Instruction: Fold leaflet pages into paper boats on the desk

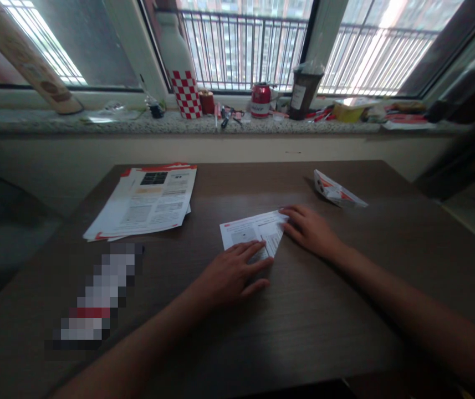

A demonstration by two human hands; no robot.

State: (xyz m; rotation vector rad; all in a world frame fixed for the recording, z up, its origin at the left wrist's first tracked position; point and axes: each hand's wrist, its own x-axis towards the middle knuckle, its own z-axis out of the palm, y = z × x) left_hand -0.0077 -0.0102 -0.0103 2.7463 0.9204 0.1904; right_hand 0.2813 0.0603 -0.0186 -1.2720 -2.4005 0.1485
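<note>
A printed sheet of paper lies on the table in front of me, with a slanting edge on its right side that looks folded. My left hand rests flat across its lower part, fingers spread and pressing it down. At the sheet's upper right corner, my right hand has its fingers closed on the paper; the fingertips partly cover that corner. Beyond the right hand stands a folded paper piece with orange and white print, tilted on the table.
A stack of printed sheets lies at the back left of the brown table. A blurred-out, phone-shaped object is near my left forearm. On the windowsill stand a checkered bottle, a red can and a dark cup.
</note>
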